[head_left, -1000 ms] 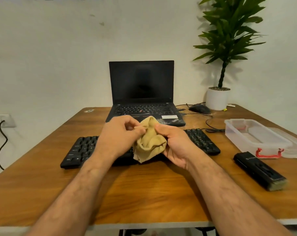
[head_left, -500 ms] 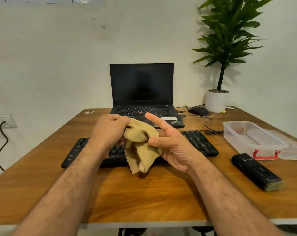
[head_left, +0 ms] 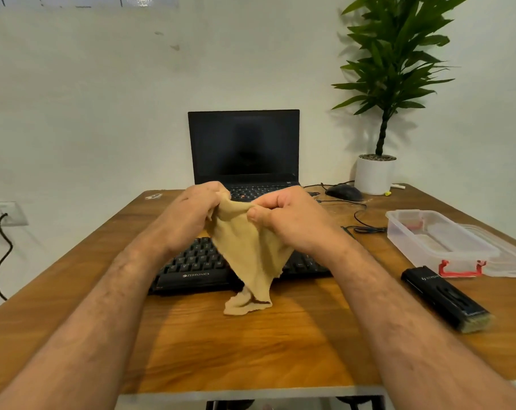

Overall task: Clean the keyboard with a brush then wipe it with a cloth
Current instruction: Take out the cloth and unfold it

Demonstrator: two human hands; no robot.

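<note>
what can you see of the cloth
The cloth is tan, soft-looking fabric with frayed edges. The left hand and right hand pinch its top edge, and it hangs in a rough triangle in front of the black keyboard. Its lower corner looks crumpled on the wooden table.

Wood table w/ keyboard, laptop, mouse, brush, plastic box, plant pot.

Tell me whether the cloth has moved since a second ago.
Yes. The cloth was bunched low before the keyboard; now both hands hold it spread higher, its top edge against the laptop.
</note>
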